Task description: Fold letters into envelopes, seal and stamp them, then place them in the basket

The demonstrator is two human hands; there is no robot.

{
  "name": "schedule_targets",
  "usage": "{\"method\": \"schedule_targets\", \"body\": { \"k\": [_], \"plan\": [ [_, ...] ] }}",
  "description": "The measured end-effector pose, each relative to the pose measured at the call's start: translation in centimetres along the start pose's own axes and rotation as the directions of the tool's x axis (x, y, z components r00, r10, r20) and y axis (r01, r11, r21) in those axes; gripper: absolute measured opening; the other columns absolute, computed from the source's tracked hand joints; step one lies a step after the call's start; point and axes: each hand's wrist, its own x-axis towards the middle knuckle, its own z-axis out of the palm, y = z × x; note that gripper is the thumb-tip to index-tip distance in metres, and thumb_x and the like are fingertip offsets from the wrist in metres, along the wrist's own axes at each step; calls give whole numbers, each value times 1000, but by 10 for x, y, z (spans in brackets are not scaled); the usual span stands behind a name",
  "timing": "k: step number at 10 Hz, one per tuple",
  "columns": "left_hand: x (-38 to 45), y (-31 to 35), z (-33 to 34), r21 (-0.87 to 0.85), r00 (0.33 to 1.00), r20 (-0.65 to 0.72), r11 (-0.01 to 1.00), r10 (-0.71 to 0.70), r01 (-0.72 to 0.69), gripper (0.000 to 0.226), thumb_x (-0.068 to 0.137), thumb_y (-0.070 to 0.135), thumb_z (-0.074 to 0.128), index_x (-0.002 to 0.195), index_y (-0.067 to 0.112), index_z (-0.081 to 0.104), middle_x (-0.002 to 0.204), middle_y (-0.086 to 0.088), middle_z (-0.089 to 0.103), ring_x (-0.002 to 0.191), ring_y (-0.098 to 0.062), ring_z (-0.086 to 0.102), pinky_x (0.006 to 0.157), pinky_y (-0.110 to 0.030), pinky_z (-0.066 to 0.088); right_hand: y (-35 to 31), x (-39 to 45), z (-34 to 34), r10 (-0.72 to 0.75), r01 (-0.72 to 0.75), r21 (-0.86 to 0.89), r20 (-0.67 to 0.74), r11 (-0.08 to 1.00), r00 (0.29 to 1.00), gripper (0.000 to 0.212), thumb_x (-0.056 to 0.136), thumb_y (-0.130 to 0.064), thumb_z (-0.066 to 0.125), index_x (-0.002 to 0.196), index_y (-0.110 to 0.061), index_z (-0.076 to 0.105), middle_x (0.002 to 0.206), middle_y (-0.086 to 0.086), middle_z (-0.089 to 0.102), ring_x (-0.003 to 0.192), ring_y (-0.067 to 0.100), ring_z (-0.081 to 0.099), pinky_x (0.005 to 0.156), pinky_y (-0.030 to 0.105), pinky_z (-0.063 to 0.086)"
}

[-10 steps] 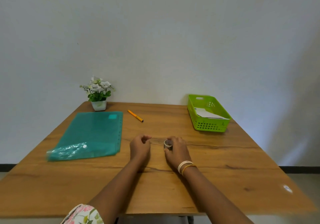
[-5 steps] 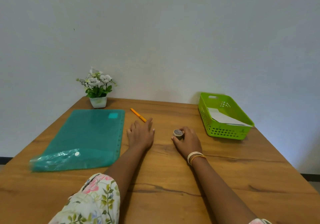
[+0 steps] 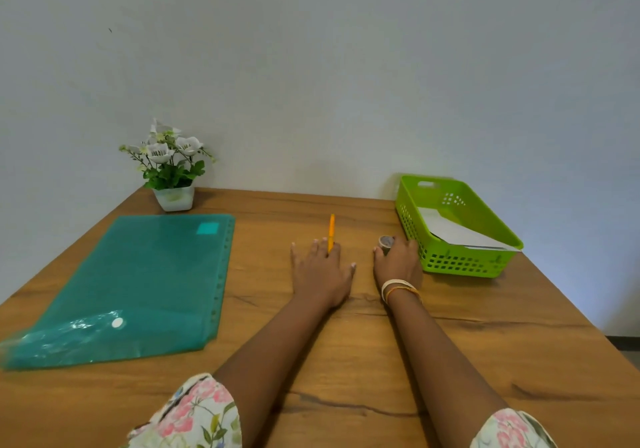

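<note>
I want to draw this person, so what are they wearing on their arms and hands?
Both arms are bare from the short sleeves down. The left sleeve and right sleeve are white cloth printed with pink flowers and green leaves. The right wrist wears a wide white bangle and thin gold bangles. The left hand and right hand are bare, without rings that I can see.

My left grip (image 3: 320, 271) is lying flat on the worktop (image 3: 346, 350), its fingertips touching the orange pen (image 3: 331, 231) that is blocking the way straight ahead. My right grip (image 3: 398, 262) is sitting just beside the green basket (image 3: 460, 264), which is walling off the right. Bare wood is showing between my two wrists and in front of the basket. The teal folder (image 3: 138, 285) is covering the left, and the flower pot (image 3: 173, 196) is standing at the far left corner.
</note>
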Motion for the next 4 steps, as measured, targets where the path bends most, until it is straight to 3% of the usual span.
{"method": "schedule_targets", "body": {
  "k": [2, 4],
  "plan": [
    [-17, 43, 13, 3, 1000, -5, 1000, 25, -25, 62, 98, 50, 23, 153, 22, 20, 160, -8, 17, 149, -24, 9, 111, -58, -16, 6, 0, 0, 15, -16, 15, 1, 1000, 1000, 37, 89, -29, 62, 118, -7, 55, 121, 17, 50, 107, 36, 57, 82, 38, 46],
    [-22, 41, 9, -43, 999, -14, 998, 49, -50, 67, 98, 46, 25, 155, 16, 5, 161, -5, 14, 149, -23, 9, 114, -56, -11, 3, -1, 1, 32, -34, 59, 25, 998, 999, 46, 88, -29, 65, 123, -4, 49, 125, 18, 52, 114, 35, 54, 87, 38, 45]
  ]
}}
